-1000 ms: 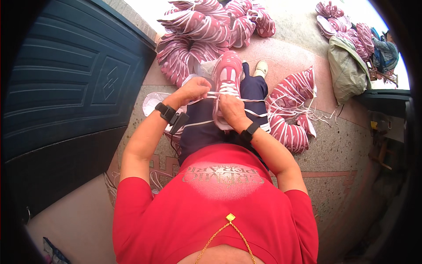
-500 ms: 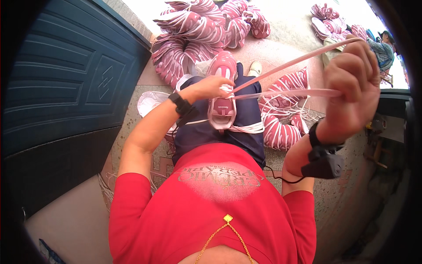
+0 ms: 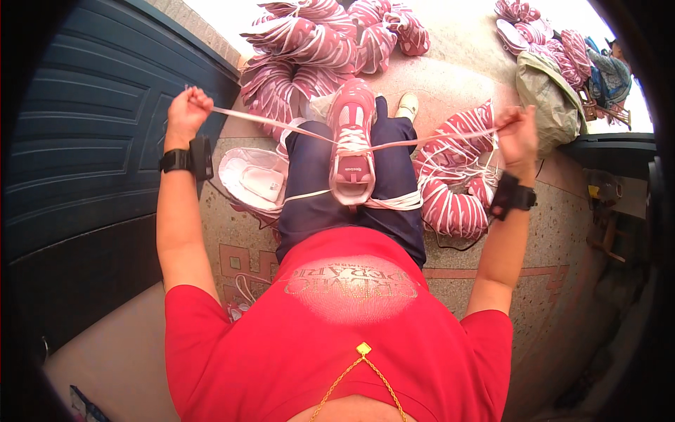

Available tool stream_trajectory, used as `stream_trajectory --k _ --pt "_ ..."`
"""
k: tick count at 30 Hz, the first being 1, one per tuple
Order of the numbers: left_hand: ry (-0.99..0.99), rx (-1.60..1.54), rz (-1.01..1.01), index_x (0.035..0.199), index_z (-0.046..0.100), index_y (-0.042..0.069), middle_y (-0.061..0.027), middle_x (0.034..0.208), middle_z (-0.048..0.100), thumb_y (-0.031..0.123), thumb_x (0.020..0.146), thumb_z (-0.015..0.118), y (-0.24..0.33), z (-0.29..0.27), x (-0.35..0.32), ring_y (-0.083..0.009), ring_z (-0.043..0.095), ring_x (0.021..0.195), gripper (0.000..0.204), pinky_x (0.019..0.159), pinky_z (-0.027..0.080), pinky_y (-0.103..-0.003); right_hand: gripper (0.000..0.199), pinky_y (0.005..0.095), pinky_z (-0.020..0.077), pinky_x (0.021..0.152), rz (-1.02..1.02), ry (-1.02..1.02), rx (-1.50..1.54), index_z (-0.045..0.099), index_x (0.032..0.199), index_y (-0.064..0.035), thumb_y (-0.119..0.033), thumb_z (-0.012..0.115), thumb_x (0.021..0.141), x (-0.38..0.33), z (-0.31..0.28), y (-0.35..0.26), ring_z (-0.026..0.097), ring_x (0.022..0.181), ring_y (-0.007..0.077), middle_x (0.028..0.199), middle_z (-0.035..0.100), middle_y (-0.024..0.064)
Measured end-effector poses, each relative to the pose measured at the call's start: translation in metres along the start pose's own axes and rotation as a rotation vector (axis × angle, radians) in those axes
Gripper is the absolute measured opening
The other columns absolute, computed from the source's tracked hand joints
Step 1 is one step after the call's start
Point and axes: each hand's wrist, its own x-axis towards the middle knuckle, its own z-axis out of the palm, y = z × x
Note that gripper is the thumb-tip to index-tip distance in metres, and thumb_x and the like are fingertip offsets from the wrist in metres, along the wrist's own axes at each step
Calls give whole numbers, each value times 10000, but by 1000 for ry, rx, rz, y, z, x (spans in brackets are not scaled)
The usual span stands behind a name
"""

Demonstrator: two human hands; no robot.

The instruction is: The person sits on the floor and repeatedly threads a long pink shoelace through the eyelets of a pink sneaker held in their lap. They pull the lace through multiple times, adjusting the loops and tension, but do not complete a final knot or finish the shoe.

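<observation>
Left hand [image 3: 188, 114] and right hand [image 3: 517, 137] stand wide apart, fingers [image 3: 200, 99] curled in, both forearms [image 3: 184, 228] stretched forward, wrists [image 3: 176, 145] nearly straight

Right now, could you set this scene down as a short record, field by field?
Left hand: closed on a flat, pale shoelace, stretched leftward
Right hand: closed on another stretch of lace, stretched rightward
Between hands: pink-and-white laced shoe upper, toe pointing away
Ahead: heap of pink-and-white shoe uppers
Nearby right: curved bundles of similar uppers
Left side: dark blue panelled door
Far right: grey-green cloth sack
</observation>
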Motion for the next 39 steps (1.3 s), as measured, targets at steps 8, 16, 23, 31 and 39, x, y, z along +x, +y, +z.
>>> stream_trajectory --k 8,16,23,31,39 --pt "-283 563 -397 948 632 59 11 716 586 163 889 586 -154 10 -41 -102 540 616 128 560 430 -247 220 295 479 612 314 -281 -1022 673 947 -8 -175 543 886 -82 26 198 614 647 162 708 647 81" --pt "-302 1263 -149 1102 576 -3 0 667 587 174 916 551 -226 42 -91 -66 521 546 258 489 413 -198 249 495 462 741 39 -246 -1550 616 812 4 -175 457 880 -77 46 220 605 815 407 821 630 227" --pt "-389 1587 429 868 675 14 -98 729 654 183 847 608 -239 21 -95 -215 613 642 184 608 476 -324 110 425 411 688 -450 -556 -1874 625 824 -106 -123 519 798 -74 54 229 606 762 257 770 627 102" --pt "-493 1949 878 777 647 93 -66 796 619 190 803 615 -248 25 -92 -279 555 843 106 726 419 -428 124 390 375 730 -493 -315 -1847 638 832 -122 -239 635 789 -79 57 222 542 840 223 827 585 34" --pt "-588 2153 995 744 611 97 -53 778 575 131 778 587 -245 44 -91 -256 526 837 53 711 374 -402 145 401 375 732 -523 -313 -1833 628 731 -101 -230 618 796 -82 56 226 538 828 239 802 579 54"
